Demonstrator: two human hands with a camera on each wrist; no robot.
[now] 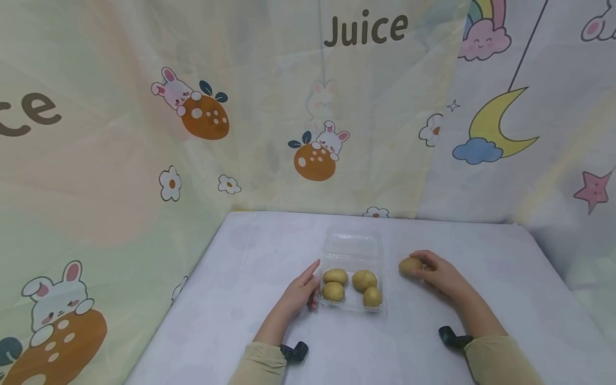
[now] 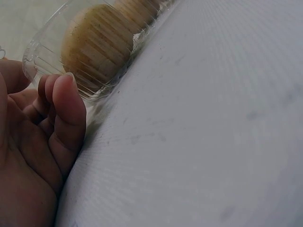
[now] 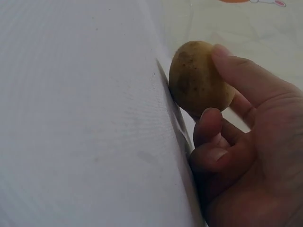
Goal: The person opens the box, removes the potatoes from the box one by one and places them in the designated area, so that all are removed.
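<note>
Above the worktop (image 1: 366, 347), "Juice" (image 1: 367, 28) is printed on the back curtain (image 1: 269, 107), while a cut-off "ce" (image 1: 38, 112) is seen on the curtain (image 1: 96, 176) to the worktop's left.

Potatoes (image 1: 335, 276) number five: four in one clear plastic container (image 1: 351, 308), one in the right grip (image 1: 440, 275). Grips total two, the left grip (image 1: 297, 293) included, with two sleeves (image 1: 262, 364), two black wrist devices (image 1: 295, 352) and one table (image 1: 346, 347). The printed cloth (image 1: 267, 96) shows three orange fruits (image 1: 315, 164), each with one rabbit (image 1: 329, 140), five flowers (image 1: 170, 183), one moon (image 1: 485, 117), one pink star (image 1: 593, 190) and one rainbow (image 1: 499, 12).
</note>
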